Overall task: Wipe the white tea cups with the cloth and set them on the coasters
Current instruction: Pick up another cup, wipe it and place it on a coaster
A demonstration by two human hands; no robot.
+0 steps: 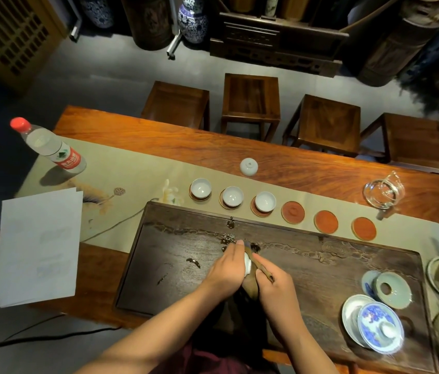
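A white tea cup (248, 264) sits between the two hands, low over the dark wooden tea tray (186, 265), with only a sliver of its wall showing. The left hand (225, 271) is curled closed around the cup, cradling it from the side, while the right hand (272, 287) is pinched shut on the brown cloth (250, 286), pressing it against the cup. To wipe well, the left hand would best turn the cup steadily while the cloth reaches both rim and inside, with a firm grip since glazed porcelain is likely slippery. Beyond the tray, three cups already stand on coasters (201, 188); the next bare red coaster (293, 212) lies just beside them, and one more cup rests upside down (249, 166) farther back.
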